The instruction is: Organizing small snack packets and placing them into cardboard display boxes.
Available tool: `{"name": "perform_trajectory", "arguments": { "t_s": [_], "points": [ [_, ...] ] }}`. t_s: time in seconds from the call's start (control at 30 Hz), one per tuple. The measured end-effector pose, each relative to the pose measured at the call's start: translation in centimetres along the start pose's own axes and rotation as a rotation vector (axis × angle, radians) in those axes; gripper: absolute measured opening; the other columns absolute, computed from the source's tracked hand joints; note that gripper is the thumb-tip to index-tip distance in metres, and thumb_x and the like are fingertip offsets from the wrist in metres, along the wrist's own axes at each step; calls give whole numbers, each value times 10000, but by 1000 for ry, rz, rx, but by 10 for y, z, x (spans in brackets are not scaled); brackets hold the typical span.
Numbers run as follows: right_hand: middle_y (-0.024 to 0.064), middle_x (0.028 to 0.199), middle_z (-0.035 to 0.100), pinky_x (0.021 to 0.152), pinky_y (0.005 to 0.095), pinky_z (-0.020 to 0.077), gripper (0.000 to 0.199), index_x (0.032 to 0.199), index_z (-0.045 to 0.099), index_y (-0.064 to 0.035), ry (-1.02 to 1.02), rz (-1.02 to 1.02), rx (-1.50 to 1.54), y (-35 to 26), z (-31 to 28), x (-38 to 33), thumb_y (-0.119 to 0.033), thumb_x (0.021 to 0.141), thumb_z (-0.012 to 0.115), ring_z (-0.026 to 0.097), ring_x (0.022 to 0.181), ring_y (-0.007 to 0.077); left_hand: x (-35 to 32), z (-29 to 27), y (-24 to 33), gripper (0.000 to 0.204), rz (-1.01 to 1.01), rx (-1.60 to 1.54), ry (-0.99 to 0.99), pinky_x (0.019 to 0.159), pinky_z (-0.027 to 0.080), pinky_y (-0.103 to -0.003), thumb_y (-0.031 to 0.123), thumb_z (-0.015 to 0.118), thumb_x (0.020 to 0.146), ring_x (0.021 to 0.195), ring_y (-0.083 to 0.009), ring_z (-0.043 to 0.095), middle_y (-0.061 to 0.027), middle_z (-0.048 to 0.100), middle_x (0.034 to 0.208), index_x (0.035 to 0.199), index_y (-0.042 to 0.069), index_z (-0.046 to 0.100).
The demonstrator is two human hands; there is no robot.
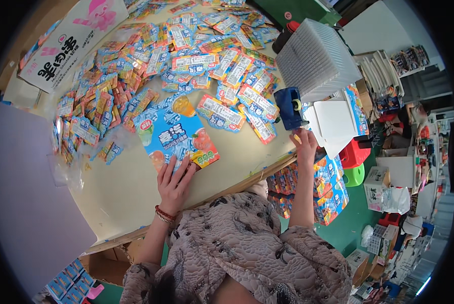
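A blue box with fruit pictures lies on the cream table. My left hand rests on its near edge, fingers stretched out flat over it. To the right, my right hand is at the near end of a dark blue tape dispenser. Its fingertips are drawn together by the dispenser's cutting end; any tape between them is too small to make out. Beyond the box, many small colourful packets are heaped over the table, some close to its right side.
A stack of clear plastic trays stands at the right, with a dark red-lidded bottle behind it. White card lies beside the dispenser. Printed boxes are piled below the table edge. A pale panel borders the left.
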State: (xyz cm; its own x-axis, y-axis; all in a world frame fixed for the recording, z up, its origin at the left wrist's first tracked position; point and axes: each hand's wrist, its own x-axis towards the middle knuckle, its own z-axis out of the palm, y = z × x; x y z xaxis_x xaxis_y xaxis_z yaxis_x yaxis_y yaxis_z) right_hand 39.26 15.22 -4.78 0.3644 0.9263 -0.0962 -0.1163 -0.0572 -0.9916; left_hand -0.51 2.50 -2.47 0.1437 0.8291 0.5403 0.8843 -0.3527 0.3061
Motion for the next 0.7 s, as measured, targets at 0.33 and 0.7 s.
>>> {"name": "perform_trajectory", "arguments": {
  "t_s": [0.33,0.7],
  "points": [
    [156,984,627,903,468,515,127,934,553,22,37,282,307,33,41,-13,-67,951,464,631,983,274,5,8,6,346,-28,29,48,1031,368,-408,62,666,801,1235,-274,512,-13,598,1283,1129,172,674],
    [30,690,555,676,250,457,171,847,521,-48,-781,298,48,-48,174,-149,-151,982,500,547,672,97,-2,7,5,423,20,-26,40,1028,373,-410,29,631,778,1224,-262,510,-44,590,1231,1184,147,641]
  ]
}}
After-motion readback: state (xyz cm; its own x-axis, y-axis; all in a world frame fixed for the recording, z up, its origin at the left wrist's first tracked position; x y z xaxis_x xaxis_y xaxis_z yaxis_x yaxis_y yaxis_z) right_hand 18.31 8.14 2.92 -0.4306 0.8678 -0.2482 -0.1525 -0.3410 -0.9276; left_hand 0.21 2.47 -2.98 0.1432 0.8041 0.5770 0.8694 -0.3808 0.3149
